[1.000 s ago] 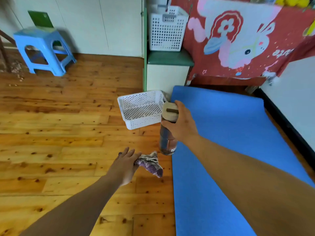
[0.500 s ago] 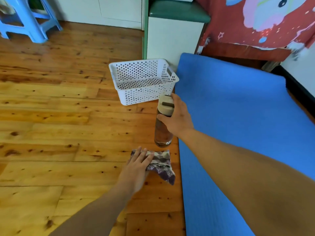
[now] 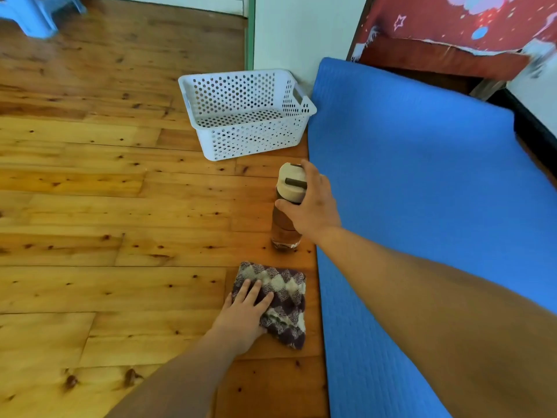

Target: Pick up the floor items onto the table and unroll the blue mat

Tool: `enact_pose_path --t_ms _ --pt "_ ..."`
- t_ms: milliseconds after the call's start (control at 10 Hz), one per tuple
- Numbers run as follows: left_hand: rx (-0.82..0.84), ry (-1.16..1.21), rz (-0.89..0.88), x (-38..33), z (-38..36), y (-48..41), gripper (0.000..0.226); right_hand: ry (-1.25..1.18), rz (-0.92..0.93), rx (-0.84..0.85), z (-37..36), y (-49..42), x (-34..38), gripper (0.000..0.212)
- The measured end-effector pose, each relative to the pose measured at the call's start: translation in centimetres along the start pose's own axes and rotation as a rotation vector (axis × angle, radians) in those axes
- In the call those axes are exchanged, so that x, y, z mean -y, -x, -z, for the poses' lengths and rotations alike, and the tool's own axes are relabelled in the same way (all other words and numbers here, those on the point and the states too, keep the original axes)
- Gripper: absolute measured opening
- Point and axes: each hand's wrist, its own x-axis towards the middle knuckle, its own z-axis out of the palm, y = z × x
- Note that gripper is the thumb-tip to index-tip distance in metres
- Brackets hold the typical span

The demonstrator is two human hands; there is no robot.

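Note:
A brown bottle (image 3: 281,229) with a beige cap stands upright on the wooden floor, just left of the blue mat (image 3: 422,191). My right hand (image 3: 315,206) is closed around its neck and cap from the right. The mat lies flat and unrolled along the right side. A folded purple-and-cream checked cloth (image 3: 286,292) lies on the floor in front of the bottle. My left hand (image 3: 244,315) rests on its left part, fingers on top and thumb hidden at its edge.
A white perforated basket (image 3: 250,140) sits empty on the floor beyond the bottle, touching the mat's edge. Behind it are a white cabinet (image 3: 301,31) and a red patterned cover (image 3: 452,22) hanging over a wooden frame. A blue stool (image 3: 27,13) is at far left.
Both hands came down: the bottle now stands on the floor and the cloth lies spread flat under my left hand. The view tilted downward and closer.

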Motion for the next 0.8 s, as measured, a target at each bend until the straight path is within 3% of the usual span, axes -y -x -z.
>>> enact_pose_path --t_ms 200,500,700,800 --pt "0.038 0.011 -0.010 0.4 0.5 0.3 0.086 -0.014 -0.032 0.003 -0.5 1.4 -0.8 0.089" --pt "0.064 0.038 0.011 0.0 0.7 0.5 0.082 0.033 -0.041 0.067 0.8 2.6 -1.1 0.093" --pt "0.003 0.071 0.045 0.2 3.8 1.6 0.077 0.146 -0.069 0.161 3.0 3.0 0.2 0.099" --pt "-0.020 0.121 0.074 -0.5 7.8 3.5 0.075 0.245 -0.156 0.289 5.7 3.0 1.9 0.101"
